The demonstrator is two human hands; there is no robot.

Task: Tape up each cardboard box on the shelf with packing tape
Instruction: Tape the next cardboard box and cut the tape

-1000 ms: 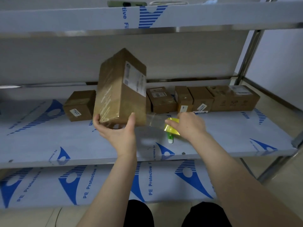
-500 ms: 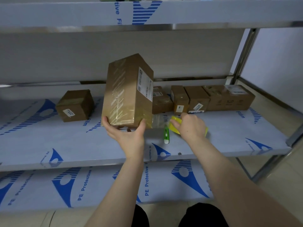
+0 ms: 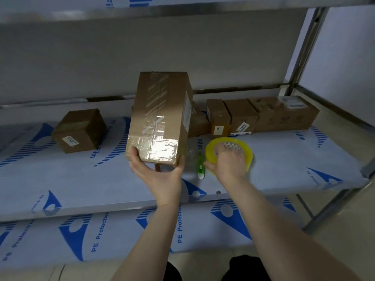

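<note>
While the left hand (image 3: pixel 160 175) curls its fingers and thumb round the bottom of the tall brown cardboard box (image 3: pixel 160 118), the box leans a little in the middle of the frame, over the white and blue shelf (image 3: pixel 284 159). Just right of it, the right hand (image 3: pixel 227 165) grips the round yellow roll of packing tape (image 3: pixel 210 153). A small green cutter (image 3: pixel 200 165) lies between the hands

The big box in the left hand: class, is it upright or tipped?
Tipped: the big box leans rightward, its lower end gripped between the left hand thumb and fingers.
</note>
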